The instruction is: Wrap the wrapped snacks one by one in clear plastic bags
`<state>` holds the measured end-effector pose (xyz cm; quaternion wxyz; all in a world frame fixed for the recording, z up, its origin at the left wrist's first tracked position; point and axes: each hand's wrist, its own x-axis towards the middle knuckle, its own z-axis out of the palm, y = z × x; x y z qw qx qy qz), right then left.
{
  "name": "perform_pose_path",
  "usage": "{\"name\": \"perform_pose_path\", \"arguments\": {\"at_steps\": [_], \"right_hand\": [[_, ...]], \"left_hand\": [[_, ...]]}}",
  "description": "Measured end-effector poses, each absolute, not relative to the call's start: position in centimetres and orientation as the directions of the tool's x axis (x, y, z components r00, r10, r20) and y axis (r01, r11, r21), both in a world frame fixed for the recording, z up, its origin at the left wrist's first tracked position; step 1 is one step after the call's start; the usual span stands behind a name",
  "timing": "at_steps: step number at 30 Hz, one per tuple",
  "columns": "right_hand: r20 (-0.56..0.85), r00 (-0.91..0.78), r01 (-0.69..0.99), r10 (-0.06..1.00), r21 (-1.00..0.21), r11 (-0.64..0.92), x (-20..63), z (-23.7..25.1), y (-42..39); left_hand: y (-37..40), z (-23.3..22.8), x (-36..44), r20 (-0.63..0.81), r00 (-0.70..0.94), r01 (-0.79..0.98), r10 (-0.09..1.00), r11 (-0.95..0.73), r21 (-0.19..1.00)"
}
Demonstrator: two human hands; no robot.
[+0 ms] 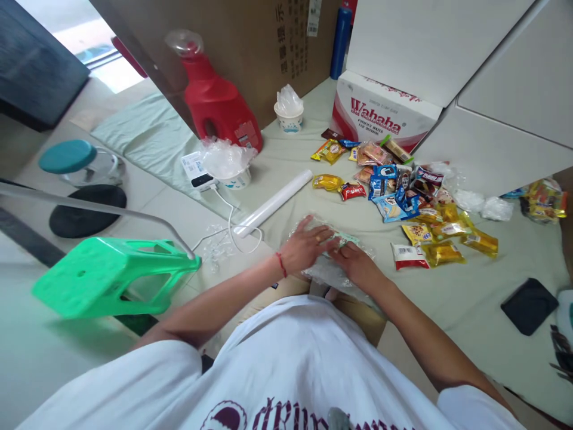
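A clear, crinkled plastic bag (pixel 329 275) with some pale green print lies at the near edge of the cloth-covered table, in front of my body. My left hand (pixel 307 246), with a red cord at the wrist, rests on the bag's upper left part, its fingers stretched out flat. My right hand (pixel 358 264) is at the bag's right side, its fingers bent and closed on the plastic. The fingertips of both hands nearly meet over the middle. Right of the hands lies a loose pile of wrapped snacks (pixel 394 194) in yellow, blue and red packets.
A white roll (pixel 274 203) lies left of the bag beside a white cable (pixel 230 218). Paper cups stuffed with plastic (pixel 230 164), a red jug (pixel 219 98) and a Wahaba-style carton (pixel 380 110) stand farther back. A green stool (pixel 102 278) is at left, a black pouch (pixel 529 306) at right.
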<state>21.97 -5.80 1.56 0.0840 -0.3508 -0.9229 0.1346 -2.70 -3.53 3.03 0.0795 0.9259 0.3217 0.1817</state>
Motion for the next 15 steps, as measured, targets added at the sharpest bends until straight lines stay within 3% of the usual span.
{"name": "perform_pose_path", "arguments": {"at_steps": [3,5,9,11,15], "right_hand": [[0.042,-0.754,0.615,0.655,-0.304,0.727,22.6,1.7,-5.7],[0.043,-0.754,0.615,0.656,-0.308,0.726,23.0,1.8,-5.8],[0.044,-0.748,0.611,0.662,-0.342,0.714,23.2,2.5,-6.2],[0.039,-0.762,0.589,0.647,-0.375,0.716,23.3,3.1,-6.1],[0.010,-0.801,0.538,0.599,-0.426,0.727,23.3,4.4,-5.6]], "left_hand": [[-3.1,1.4,-6.6,0.121,0.732,0.617,0.671,-0.727,0.301],[-4.0,0.5,-9.4,0.092,0.744,0.603,0.662,-0.725,0.332],[-7.5,-0.3,-11.7,0.231,0.707,0.591,0.668,-0.739,0.324],[-9.2,-0.6,-10.8,0.332,0.716,0.544,0.613,-0.789,0.285],[-10.3,-0.9,-7.6,0.268,0.786,0.469,0.558,-0.819,0.330]]}}
